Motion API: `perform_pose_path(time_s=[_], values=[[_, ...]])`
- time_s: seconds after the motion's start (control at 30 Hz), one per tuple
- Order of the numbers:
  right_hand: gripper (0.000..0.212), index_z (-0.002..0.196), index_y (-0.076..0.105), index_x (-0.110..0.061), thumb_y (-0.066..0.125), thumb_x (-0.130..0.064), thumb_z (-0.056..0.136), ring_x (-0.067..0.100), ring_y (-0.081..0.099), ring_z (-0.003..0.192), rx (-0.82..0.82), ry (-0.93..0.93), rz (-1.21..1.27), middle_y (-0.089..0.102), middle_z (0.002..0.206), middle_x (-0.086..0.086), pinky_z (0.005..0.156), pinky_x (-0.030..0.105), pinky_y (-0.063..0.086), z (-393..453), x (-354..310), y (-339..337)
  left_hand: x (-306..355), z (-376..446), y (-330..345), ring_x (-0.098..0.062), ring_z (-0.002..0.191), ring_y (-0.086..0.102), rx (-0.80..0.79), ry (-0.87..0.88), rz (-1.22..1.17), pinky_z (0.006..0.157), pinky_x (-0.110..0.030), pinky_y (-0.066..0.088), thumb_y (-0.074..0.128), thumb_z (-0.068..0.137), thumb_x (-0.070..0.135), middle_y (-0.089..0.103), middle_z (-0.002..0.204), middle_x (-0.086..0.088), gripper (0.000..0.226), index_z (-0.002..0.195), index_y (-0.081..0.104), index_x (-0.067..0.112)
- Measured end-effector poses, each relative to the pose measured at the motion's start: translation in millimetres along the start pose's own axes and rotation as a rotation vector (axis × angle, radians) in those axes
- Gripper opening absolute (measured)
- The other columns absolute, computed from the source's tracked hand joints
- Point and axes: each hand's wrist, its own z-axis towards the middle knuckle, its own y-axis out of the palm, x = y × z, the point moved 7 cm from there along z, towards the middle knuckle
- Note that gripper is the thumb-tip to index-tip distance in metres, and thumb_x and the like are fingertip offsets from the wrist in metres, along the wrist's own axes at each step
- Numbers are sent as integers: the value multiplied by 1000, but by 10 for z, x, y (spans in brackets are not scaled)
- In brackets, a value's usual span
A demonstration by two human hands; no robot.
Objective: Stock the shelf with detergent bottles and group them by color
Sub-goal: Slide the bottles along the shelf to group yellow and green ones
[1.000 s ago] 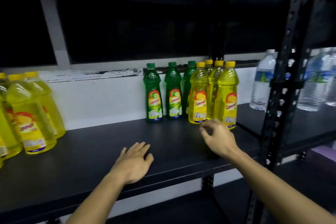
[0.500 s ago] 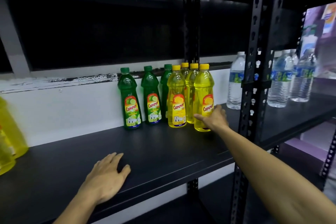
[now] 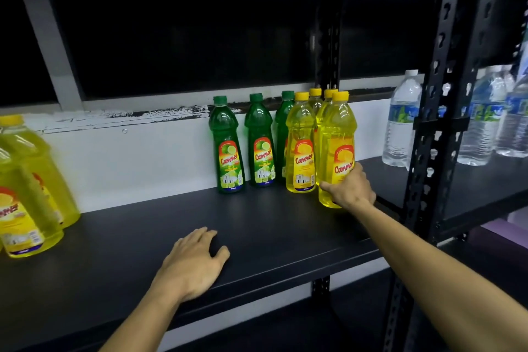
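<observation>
"Cammer" is printed on green bottles [image 3: 228,146] and yellow bottles [image 3: 303,146]; green labels add "LIME".

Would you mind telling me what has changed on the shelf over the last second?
The right hand reached forward from the shelf and now grips the front yellow detergent bottle low on its body. The left hand stays flat on the shelf. The green detergent bottles have not moved.

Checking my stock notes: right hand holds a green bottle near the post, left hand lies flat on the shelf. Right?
Not quite. In the head view the right hand holds a yellow bottle, not green. The left hand does lie flat on the shelf.
</observation>
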Motion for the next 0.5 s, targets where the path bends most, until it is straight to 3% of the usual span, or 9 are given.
perform_pose_path(time_s=[0.5], values=[[103, 143, 24, -9, 70, -65, 72, 30, 48, 123, -72, -176, -65, 48, 135, 11, 88, 44, 47, -1307, -837, 436, 27, -61, -39, -13, 150, 7, -3, -11, -13, 119, -36, 9, 32, 99, 55, 11, 163, 10, 63, 155, 22, 29]])
